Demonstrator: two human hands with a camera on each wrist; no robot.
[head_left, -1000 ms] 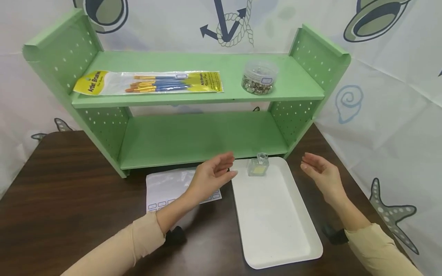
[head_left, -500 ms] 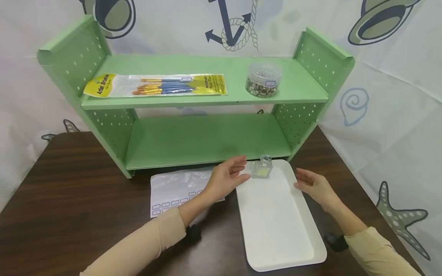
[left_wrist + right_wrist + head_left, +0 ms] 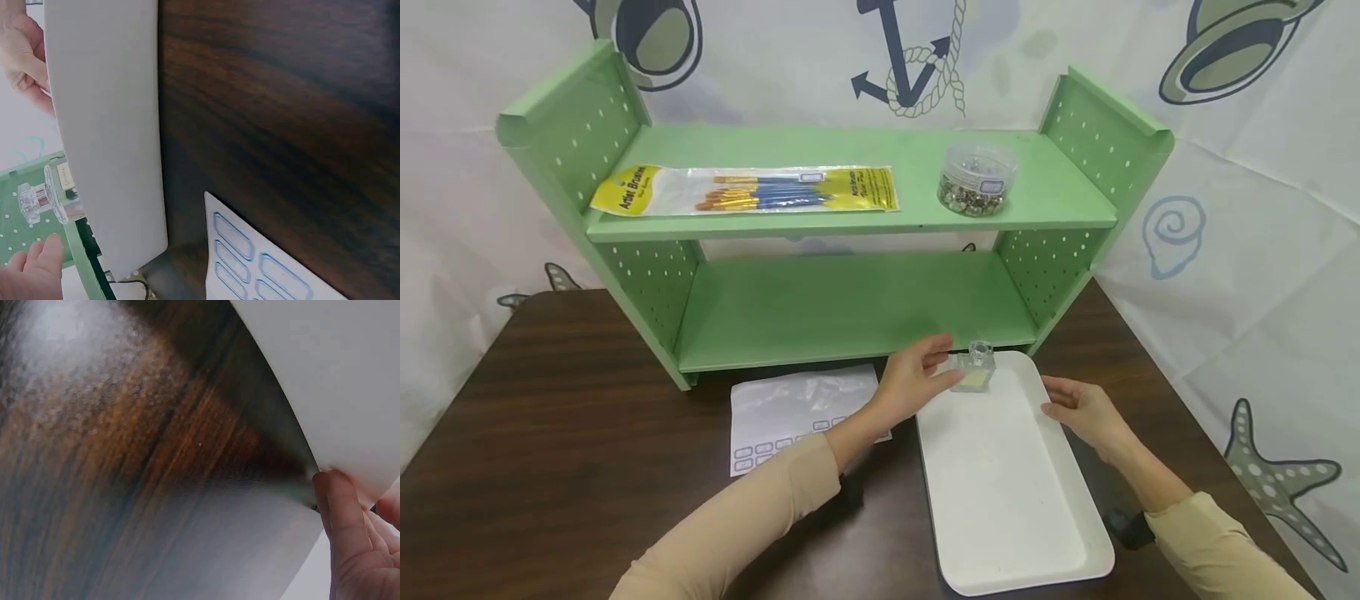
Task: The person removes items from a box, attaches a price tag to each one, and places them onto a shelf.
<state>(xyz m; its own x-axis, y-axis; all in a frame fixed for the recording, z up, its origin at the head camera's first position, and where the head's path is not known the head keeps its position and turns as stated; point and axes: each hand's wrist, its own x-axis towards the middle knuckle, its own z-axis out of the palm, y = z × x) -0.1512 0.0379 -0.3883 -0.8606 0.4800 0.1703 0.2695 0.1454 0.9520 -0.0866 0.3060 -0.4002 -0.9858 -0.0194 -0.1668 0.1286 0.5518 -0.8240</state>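
Dark tbl; glass bottle at white tray's far end. L hand beside bottle, fingers loose, prob. reaching; R hand, fingers relaxed, touches right rim, prob. steadying.

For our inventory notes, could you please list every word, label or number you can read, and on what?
"Artist Brushes": brush packet, left end; smaller line beneath unreadable.
Too small or blurred to read: any print on packet's right end and sticker, clear jar, glass bottle, paper sheet.
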